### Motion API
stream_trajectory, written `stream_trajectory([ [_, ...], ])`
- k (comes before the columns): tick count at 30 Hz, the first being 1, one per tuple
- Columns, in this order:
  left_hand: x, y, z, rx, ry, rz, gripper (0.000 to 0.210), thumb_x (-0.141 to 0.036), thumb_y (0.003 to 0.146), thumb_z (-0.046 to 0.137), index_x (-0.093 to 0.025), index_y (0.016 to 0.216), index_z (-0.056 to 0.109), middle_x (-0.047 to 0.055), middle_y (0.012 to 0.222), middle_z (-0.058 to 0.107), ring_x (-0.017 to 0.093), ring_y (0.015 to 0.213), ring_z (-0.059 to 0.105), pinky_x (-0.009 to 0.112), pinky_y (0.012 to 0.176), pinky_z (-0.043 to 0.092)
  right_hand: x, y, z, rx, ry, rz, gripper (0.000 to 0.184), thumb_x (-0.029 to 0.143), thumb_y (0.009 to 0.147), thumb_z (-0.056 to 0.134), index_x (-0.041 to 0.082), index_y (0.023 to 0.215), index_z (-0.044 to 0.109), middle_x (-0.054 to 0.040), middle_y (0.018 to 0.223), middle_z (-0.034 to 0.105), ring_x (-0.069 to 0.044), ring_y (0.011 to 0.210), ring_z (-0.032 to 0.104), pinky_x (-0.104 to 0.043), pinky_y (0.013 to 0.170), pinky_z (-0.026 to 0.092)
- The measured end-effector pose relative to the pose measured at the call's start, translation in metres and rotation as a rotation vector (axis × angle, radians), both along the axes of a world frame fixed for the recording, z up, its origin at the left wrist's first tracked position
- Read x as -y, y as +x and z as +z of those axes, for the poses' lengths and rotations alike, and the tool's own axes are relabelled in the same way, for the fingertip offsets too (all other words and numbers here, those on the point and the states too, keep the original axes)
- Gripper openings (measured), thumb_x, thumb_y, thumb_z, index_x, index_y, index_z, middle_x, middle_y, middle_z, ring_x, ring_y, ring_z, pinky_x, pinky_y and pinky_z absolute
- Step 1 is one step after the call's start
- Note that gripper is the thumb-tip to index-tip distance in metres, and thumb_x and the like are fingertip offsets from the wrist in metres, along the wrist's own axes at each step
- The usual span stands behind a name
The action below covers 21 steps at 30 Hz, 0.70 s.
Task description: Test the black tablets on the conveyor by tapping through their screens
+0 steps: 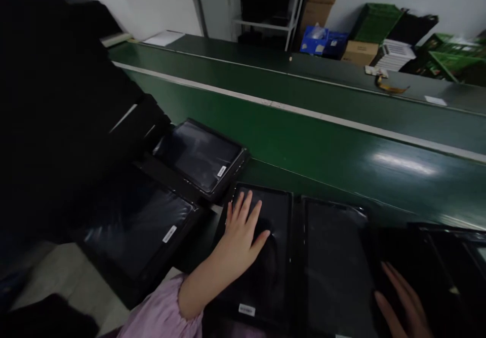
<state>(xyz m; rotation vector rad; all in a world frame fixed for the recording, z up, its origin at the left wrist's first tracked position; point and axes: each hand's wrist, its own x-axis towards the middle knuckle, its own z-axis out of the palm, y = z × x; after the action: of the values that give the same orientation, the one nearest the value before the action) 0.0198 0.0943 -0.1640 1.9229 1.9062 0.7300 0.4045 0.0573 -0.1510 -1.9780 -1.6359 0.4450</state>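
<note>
My left hand [243,234] lies with fingers spread on a black tablet [273,277] wrapped in clear film, which has a white barcode label near its lower edge. To the right of it is a second film-wrapped black tablet [336,262]. My right hand [404,302], partly cut off by the bottom of the view, is beside that tablet's right edge, thumb and fingers apart. Whether it touches the edge is too dark to tell. Two more wrapped tablets, an upper one [199,153] and a lower one [140,226], lie to the left with white labels.
A green conveyor belt [304,145] with a pale rail [271,104] runs across behind the tablets. Large dark stacked shapes [68,100] fill the left. More black pieces [448,262] lie at right. A banana peel [391,88] rests on the far ledge, before crates and boxes.
</note>
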Motion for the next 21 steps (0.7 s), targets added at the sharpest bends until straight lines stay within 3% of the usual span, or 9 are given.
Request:
stream_trajectory([
  [4,-0.041,0.032,0.018,-0.179,-0.021,-0.069,0.07,-0.047,0.1,0.053,-0.008,0.159,0.046,0.026,0.171,0.037,0.043,0.161,0.031,0.071,0.126,0.03,-0.048,-0.016,0.003,0.043,0.04,0.039,0.075,0.085,0.086,0.05,0.03,0.133,0.07,-0.0104,0.144,0.066,-0.037,0.136,0.062,-0.057,0.108,0.058],
  [9,-0.084,0.056,0.035,-0.184,-0.099,-0.074,0.063,-0.039,0.097,0.056,-0.002,0.148,0.058,0.025,0.154,0.06,0.037,0.15,0.051,0.06,0.13,0.03,-0.094,-0.033,0.008,0.061,0.152,0.028,0.072,0.085,0.084,0.052,0.027,0.123,0.072,-0.0121,0.133,0.07,-0.035,0.127,0.066,-0.055,0.108,0.055],
  [15,-0.09,0.068,0.03,-0.082,0.015,-0.035,0.052,-0.034,0.087,0.062,-0.007,0.131,0.069,0.023,0.132,0.074,0.038,0.128,0.067,0.061,0.12,0.042,-0.095,-0.027,0.006,0.036,0.217,0.072,0.063,0.079,0.087,0.057,0.027,0.12,0.073,-0.0106,0.134,0.07,-0.032,0.124,0.067,-0.05,0.106,0.055],
  [21,-0.091,0.073,0.032,-0.066,0.016,0.011,0.03,-0.025,0.084,0.062,-0.014,0.11,0.073,0.019,0.117,0.077,0.037,0.117,0.07,0.058,0.112,0.047,-0.094,-0.026,0.007,0.029,0.201,0.076,0.063,0.08,0.087,0.056,0.028,0.119,0.074,-0.0101,0.135,0.07,-0.034,0.125,0.066,-0.052,0.107,0.053],
])
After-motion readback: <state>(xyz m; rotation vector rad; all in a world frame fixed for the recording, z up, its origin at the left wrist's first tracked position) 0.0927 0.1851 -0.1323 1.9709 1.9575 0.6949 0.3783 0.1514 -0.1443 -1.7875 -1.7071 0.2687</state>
